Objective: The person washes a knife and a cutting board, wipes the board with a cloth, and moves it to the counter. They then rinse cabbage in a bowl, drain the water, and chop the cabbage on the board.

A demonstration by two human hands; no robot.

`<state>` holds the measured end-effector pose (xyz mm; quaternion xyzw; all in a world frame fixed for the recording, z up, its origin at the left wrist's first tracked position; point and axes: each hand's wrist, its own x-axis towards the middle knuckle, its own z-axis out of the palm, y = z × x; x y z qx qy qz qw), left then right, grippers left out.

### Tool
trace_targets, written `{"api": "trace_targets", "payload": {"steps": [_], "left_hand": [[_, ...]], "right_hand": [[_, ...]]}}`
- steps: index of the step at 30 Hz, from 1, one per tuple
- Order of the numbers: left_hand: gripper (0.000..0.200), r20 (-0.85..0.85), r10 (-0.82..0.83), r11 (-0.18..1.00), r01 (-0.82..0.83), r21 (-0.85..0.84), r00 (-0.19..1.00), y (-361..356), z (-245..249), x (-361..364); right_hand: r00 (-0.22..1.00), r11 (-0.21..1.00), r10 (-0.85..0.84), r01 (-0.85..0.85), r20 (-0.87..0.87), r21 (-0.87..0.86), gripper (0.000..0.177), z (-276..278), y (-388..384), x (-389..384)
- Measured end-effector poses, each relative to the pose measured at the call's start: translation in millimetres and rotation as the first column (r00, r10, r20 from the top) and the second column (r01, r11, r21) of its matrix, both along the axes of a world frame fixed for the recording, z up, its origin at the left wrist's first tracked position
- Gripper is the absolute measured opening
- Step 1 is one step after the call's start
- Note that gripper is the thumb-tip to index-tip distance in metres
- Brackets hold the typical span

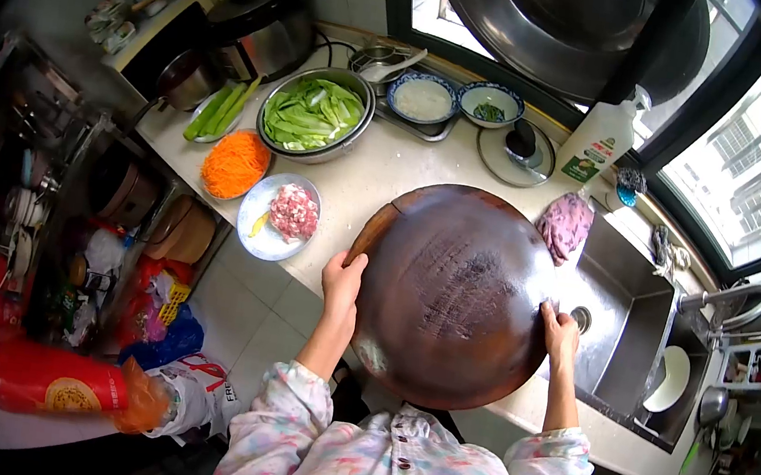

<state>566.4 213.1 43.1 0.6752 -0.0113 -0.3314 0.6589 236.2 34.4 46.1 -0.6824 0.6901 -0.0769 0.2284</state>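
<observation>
Kitchen bench [347,197] beside sink [617,286]. Left grip [342,292] and right grip [562,337] clasp opposite edges of round wooden board [454,294]. Advise: even support, rim clear of meat plate [282,250].

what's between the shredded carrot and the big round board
In the head view, a white plate of chopped meat lies between the shredded carrot and the big round board.

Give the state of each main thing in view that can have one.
Round board: held, face scored
Left hand: gripping the board's edge
Right hand: gripping the opposite edge
Orange vegetable: shredded
Raw meat: chopped
Leafy greens: loose, heaped
Electric cooker: shut
Pump bottle: standing
White dish: tilted
</observation>
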Motion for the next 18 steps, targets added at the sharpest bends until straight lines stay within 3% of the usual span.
{"api": "trace_targets", "payload": {"steps": [2,8,9,10,11,12,14,15,16,18], "left_hand": [[0.033,-0.002,-0.018,1.000,0.018,0.011,1.000,-14,-9,12],[0.057,0.200,-0.173,0.972,0.135,0.190,0.964,-52,-31,41],[0.063,0.255,-0.215,0.955,0.149,0.255,0.943,-56,-12,38],[0.067,0.322,-0.316,0.916,0.198,0.348,0.892,-57,-3,41],[0.069,0.379,-0.385,0.905,0.263,0.334,0.841,-56,-9,52],[0.070,0.437,-0.450,0.887,0.330,0.324,0.779,-56,-14,66],[0.058,0.570,-0.473,0.881,0.375,0.289,0.671,-52,36,96],[0.051,0.661,-0.434,0.898,0.355,0.262,0.612,-52,49,123],[0.045,0.742,-0.393,0.911,0.339,0.234,0.543,-53,57,153],[0.035,0.813,-0.405,0.911,0.104,0.400,0.418,-58,70,217]], "right_hand": [[1.000,1.000,0.002,-0.002,0.015,-0.013,0.066,2,-2,4],[0.997,0.998,-0.053,0.056,0.063,-0.043,0.063,-7,-6,8],[0.994,0.996,-0.075,0.077,0.074,-0.035,0.061,-8,-6,9],[0.991,0.994,-0.098,0.101,0.088,-0.029,0.060,-6,-4,14],[0.986,0.994,-0.114,0.112,0.120,0.021,0.054,0,-2,17],[0.982,0.984,-0.042,0.073,0.187,-0.163,0.044,-13,0,15],[0.990,0.811,0.096,-0.017,0.104,-0.585,0.032,6,15,42],[0.961,0.884,0.027,0.106,0.276,-0.455,0.027,44,32,82],[0.887,0.877,0.090,0.144,0.453,-0.457,0.020,42,38,108],[0.837,0.928,0.221,-0.023,0.501,-0.372,0.012,72,63,186]]}}
